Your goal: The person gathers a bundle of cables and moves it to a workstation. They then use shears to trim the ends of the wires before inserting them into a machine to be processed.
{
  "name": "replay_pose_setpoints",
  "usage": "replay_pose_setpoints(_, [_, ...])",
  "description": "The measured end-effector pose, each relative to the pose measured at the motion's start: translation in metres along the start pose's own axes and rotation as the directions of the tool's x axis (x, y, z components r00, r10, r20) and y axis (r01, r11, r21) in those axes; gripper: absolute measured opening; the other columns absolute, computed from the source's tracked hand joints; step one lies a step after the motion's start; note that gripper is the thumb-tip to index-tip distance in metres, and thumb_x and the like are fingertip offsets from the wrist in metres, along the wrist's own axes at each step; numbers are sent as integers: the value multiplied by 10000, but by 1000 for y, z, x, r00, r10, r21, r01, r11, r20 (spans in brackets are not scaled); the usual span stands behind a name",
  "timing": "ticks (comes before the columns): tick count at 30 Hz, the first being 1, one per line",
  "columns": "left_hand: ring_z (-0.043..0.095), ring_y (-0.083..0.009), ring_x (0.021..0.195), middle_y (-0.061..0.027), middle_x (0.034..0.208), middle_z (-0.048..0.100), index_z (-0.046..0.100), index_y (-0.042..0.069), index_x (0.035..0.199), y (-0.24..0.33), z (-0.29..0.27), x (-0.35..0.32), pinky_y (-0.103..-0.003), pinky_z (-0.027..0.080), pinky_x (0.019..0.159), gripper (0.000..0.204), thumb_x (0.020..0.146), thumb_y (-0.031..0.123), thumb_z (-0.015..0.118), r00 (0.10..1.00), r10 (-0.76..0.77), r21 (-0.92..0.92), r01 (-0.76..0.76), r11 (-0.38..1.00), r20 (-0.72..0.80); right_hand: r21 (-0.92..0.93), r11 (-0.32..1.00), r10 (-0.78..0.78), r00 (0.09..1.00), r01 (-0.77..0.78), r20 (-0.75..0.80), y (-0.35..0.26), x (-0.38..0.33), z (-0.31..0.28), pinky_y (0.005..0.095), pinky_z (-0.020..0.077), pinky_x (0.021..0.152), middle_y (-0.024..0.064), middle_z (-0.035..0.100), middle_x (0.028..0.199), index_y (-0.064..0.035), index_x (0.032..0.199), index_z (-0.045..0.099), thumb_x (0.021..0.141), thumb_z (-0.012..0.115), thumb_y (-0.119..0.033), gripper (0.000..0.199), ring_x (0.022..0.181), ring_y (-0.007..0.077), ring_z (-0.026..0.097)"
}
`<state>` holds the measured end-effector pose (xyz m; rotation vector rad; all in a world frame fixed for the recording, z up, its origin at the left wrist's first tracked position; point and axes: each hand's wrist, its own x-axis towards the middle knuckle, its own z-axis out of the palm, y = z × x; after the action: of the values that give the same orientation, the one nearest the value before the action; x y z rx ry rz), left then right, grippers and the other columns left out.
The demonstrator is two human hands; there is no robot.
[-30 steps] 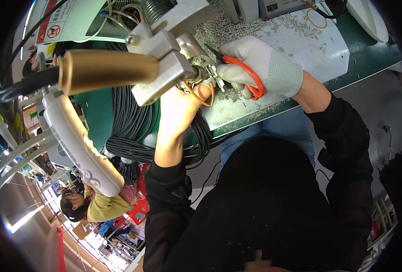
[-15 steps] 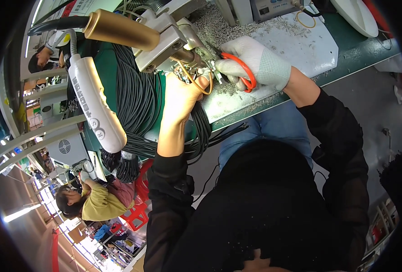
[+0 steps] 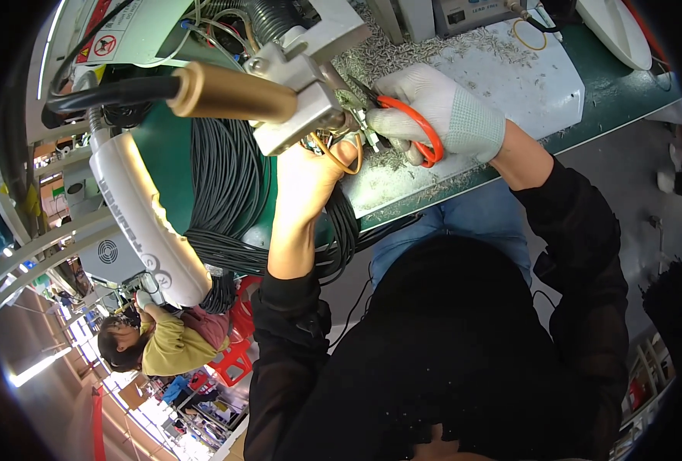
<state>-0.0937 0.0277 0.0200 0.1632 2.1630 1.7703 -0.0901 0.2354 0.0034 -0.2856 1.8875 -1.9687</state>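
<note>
While the view has swung since a sec ago, so the brass cylinder (image 3: 229, 92) and its grey metal head (image 3: 310, 84) now sit higher and more central, both hands have stayed put at the same spot. Head view, only one: right hand (image 3: 441, 115), in a white glove, w/ grip clenched on orange-handled snips (image 3: 410, 131), blades aimed at wire ends just beside the head. Left hand (image 3: 310, 173), bare, grip closed on thin yellow wires (image 3: 333, 157), holding them up to the blades. Black cable bundle (image 3: 218, 192) lies coiled on the green desk (image 3: 625, 84), trailing off its edge. Wire clippings litter the white mat (image 3: 525, 84). Judged: trimming is mid-way, wires not yet released.
</note>
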Motion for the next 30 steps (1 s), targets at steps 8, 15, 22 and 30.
replay_pose_setpoints(8, [590,-120,834,-32,952,628,610,-5,1051,-1,-2,1,-268,487,752,402,763,219,780,997,63,-71,-59,996,49,86,988,124,992,-125,14,-11,-2,-1,222,403,402,55,551,547,11,741,570,859,613,-235,276,446,89,529])
replay_pose_setpoints(15, [583,-109,760,-15,869,631,621,-4,1002,-2,-1,0,-260,487,706,332,774,193,760,999,25,-30,-24,999,43,45,992,117,993,-117,5,-11,-5,1,227,418,419,56,554,569,11,752,560,860,607,-233,271,464,91,538])
replay_pose_setpoints(22, [521,-42,659,10,750,626,617,-11,932,-1,5,-45,-208,440,598,200,775,78,702,972,-234,-60,235,970,9,-151,988,-46,998,39,-42,-12,-51,12,229,451,462,69,590,614,29,798,572,863,581,-205,243,482,109,560])
replay_pose_setpoints(30, [505,-22,634,0,751,638,611,-13,851,51,16,-102,-190,419,561,141,735,-10,691,992,-45,110,32,993,114,-44,929,342,807,-367,481,-67,-107,19,209,432,427,43,575,505,56,804,647,843,581,-194,261,439,104,568])
